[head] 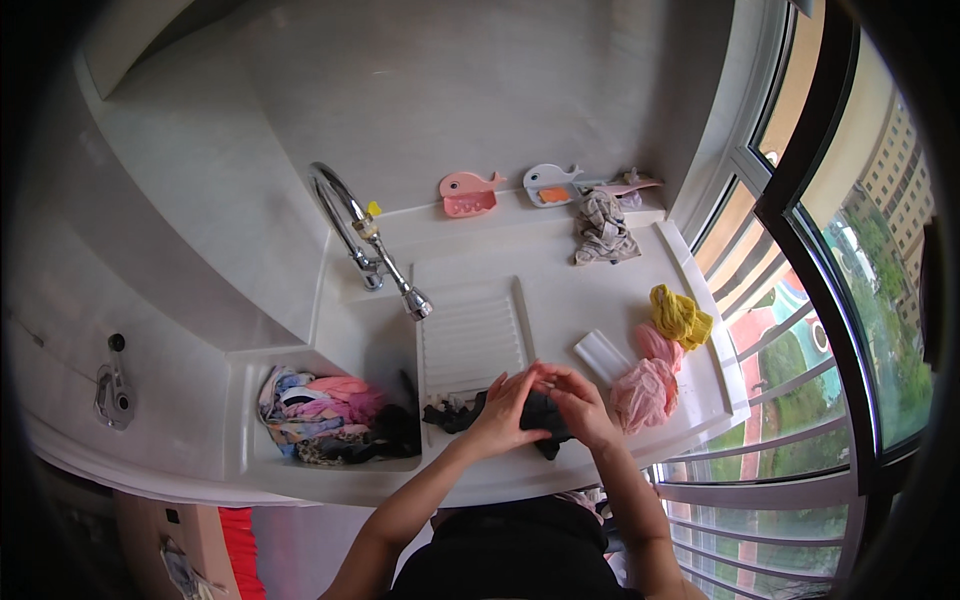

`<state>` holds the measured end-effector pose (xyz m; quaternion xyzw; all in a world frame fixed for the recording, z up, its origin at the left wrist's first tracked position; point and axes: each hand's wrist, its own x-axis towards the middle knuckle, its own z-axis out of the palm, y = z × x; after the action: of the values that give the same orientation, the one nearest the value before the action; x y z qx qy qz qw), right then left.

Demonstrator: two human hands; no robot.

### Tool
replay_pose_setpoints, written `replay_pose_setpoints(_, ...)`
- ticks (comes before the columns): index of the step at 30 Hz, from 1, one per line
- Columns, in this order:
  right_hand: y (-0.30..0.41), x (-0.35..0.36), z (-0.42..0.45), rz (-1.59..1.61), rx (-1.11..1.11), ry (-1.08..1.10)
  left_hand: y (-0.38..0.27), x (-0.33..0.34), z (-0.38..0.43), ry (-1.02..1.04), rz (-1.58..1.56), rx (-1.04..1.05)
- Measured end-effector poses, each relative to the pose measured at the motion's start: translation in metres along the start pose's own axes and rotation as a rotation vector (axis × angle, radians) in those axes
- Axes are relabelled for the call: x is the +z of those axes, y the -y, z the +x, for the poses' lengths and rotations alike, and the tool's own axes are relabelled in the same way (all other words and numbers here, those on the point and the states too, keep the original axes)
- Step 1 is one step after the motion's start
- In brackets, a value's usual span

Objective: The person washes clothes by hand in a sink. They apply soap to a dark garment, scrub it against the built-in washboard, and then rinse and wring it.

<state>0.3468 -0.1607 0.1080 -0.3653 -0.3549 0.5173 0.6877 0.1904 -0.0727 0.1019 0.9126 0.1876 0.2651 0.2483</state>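
Observation:
My left hand [506, 414] and my right hand [574, 405] meet at the fingertips over the front of the sink unit. A dark cloth [544, 417] shows between and behind them; whether the fingers grip it is hard to tell. More dark fabric [450, 417] is bunched on the lower end of the ribbed washboard [472, 337], left of my hands. Right of my right hand, a crumpled pink cloth [646, 394] and a yellow knitted cloth [681, 316] lie on the counter. A white bar-shaped object [602, 355] rests just beyond my right fingers.
The basin at left holds a heap of multicoloured clothes [322, 405]. A chrome faucet [367, 232] reaches over the washboard's left edge. Whale-shaped soap dishes, pink [469, 196] and white [551, 187], stand along the back ledge, near a grey-beige cloth [606, 229]. A barred window [780, 337] is at right.

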Motion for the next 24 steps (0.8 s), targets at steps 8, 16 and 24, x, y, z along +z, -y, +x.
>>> replay_pose_setpoints(8,-0.006,-0.037,-0.037,-0.875,-0.024,-0.064,0.035,-0.028,-0.001,0.309,-0.313,-0.138)
replay_pose_setpoints(16,-0.035,0.013,-0.015,-1.137,-0.161,-0.031,0.009,-0.076,0.014,-0.011,-0.757,-0.106)
replay_pose_setpoints(24,-0.013,-0.018,0.03,-0.61,0.118,-0.158,-0.01,-0.106,0.02,-0.458,-1.089,-0.332)
